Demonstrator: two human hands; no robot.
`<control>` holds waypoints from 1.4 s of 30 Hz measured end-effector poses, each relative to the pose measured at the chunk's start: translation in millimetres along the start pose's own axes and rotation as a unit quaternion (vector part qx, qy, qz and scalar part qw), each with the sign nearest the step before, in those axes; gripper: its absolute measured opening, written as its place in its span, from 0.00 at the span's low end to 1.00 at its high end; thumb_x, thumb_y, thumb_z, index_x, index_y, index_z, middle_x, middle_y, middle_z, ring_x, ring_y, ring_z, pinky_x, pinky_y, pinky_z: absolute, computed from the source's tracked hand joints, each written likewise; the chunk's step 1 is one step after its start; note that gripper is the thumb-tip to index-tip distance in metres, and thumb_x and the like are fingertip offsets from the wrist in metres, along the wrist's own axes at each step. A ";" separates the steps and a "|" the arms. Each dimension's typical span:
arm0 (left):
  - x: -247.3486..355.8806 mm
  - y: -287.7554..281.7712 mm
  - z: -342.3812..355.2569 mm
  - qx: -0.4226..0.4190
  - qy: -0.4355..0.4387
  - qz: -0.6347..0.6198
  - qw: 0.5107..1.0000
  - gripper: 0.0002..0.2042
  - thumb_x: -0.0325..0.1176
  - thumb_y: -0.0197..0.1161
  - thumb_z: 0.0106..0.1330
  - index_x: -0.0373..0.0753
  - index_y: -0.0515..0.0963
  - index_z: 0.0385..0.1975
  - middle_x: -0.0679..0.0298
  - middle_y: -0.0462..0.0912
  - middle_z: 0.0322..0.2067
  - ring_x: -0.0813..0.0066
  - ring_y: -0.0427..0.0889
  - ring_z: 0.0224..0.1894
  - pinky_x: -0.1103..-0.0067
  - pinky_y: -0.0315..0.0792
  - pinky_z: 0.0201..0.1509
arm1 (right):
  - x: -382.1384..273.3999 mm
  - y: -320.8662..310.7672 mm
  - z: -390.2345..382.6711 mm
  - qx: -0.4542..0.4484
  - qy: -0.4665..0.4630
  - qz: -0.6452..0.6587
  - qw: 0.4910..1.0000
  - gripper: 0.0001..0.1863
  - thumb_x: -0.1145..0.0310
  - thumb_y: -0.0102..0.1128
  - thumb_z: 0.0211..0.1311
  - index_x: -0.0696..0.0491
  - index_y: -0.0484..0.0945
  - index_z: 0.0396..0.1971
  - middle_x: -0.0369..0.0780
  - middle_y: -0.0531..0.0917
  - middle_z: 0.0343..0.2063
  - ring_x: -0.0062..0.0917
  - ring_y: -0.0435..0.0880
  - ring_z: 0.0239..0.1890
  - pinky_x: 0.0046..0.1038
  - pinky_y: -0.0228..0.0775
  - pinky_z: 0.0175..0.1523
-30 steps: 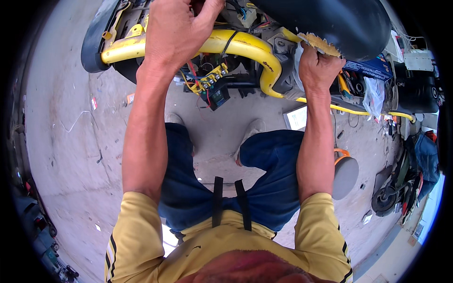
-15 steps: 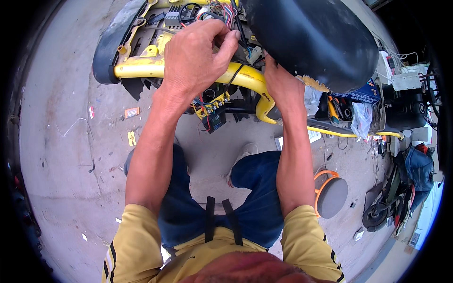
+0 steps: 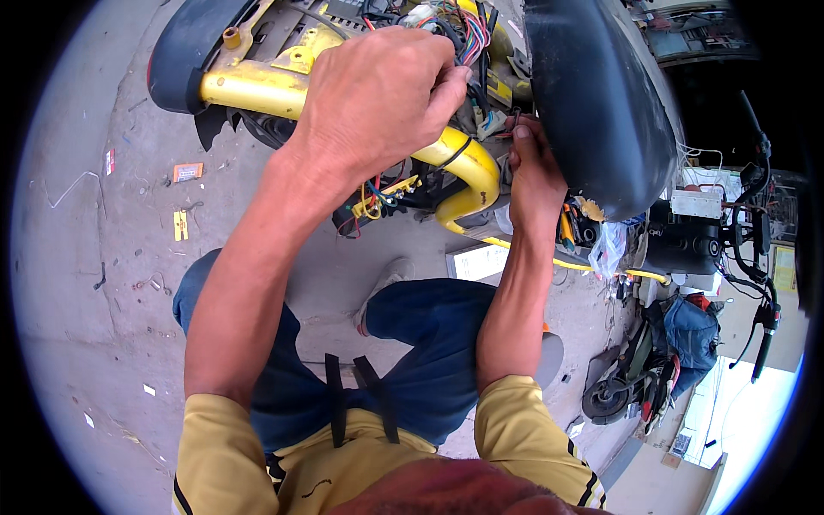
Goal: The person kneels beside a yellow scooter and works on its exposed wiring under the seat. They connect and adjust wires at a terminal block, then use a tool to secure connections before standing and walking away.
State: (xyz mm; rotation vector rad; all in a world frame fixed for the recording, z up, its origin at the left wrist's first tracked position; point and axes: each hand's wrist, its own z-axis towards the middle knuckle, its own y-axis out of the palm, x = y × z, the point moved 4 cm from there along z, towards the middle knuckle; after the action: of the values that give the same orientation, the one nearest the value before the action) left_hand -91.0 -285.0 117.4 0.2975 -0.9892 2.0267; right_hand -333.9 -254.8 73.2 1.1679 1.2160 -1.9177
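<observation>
My left hand (image 3: pixel 382 90) is over the yellow frame tube (image 3: pixel 257 88), fingers curled and thumb pressed to the forefinger. What it grips, if anything, is hidden beneath it. Beside its fingertips runs a bundle of coloured wires (image 3: pixel 475 39). My right hand (image 3: pixel 539 184) is closed in a pinch on what looks like a thin dark wire (image 3: pixel 516 118), under the edge of the raised black seat (image 3: pixel 592 103). A white plug connector (image 3: pixel 492 125) lies just left of those fingertips. Below the tube hangs a small yellow terminal strip (image 3: pixel 390 199) with wires.
A black fender-like part (image 3: pixel 184 60) sits at the frame's left end. Tools and a clear plastic bag (image 3: pixel 608 249) lie right of my right hand. A round stool (image 3: pixel 549 359) is half hidden by my right forearm. Another scooter (image 3: pixel 614 390) stands at the right. Scraps litter the floor.
The view has shifted, so the frame and seat sit differently in it. My right hand's fingertips, earlier tucked out of sight by the seat, now show pinched together. My left hand keeps its curled pose.
</observation>
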 end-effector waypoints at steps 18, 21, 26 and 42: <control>3.1 -0.8 0.5 -0.018 0.003 -0.028 0.999 0.11 0.36 0.70 0.72 0.35 0.83 0.32 0.58 0.84 0.26 0.61 0.86 0.28 0.69 0.77 0.35 | 0.2 -11.6 5.0 -0.095 -0.019 -0.095 0.991 0.08 0.74 0.61 0.75 0.57 0.84 0.48 0.35 0.86 0.39 0.13 0.72 0.30 0.19 0.66 0.36; 4.9 1.4 0.0 -0.014 0.015 -0.019 1.000 0.11 0.37 0.70 0.71 0.34 0.84 0.32 0.58 0.84 0.25 0.64 0.85 0.27 0.70 0.77 0.34 | 9.8 -9.7 4.7 -0.080 -0.192 -0.175 0.962 0.10 0.73 0.61 0.76 0.58 0.83 0.51 0.36 0.87 0.41 0.16 0.78 0.36 0.22 0.71 0.43; 5.7 3.1 -0.1 -0.008 0.024 -0.018 1.000 0.11 0.37 0.70 0.72 0.35 0.85 0.34 0.60 0.82 0.24 0.68 0.80 0.24 0.72 0.73 0.32 | 20.1 -2.9 5.5 -0.045 -0.170 -0.210 0.962 0.10 0.72 0.62 0.75 0.56 0.85 0.51 0.38 0.90 0.43 0.24 0.85 0.44 0.28 0.74 0.52; -12.2 -2.9 5.9 0.022 -0.108 -0.072 0.991 0.15 0.39 0.68 0.75 0.32 0.86 0.32 0.66 0.82 0.20 0.83 0.73 0.24 0.79 0.68 0.29 | 13.2 4.4 -0.4 0.020 -0.077 -0.256 0.963 0.13 0.63 0.64 0.75 0.47 0.90 0.53 0.42 0.92 0.48 0.37 0.88 0.48 0.35 0.75 0.57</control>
State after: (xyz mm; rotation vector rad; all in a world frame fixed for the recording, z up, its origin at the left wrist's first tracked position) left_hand -82.1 -295.5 116.4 0.6061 -1.0243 1.9136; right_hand -336.1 -256.5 59.5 0.7468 1.5023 -2.3630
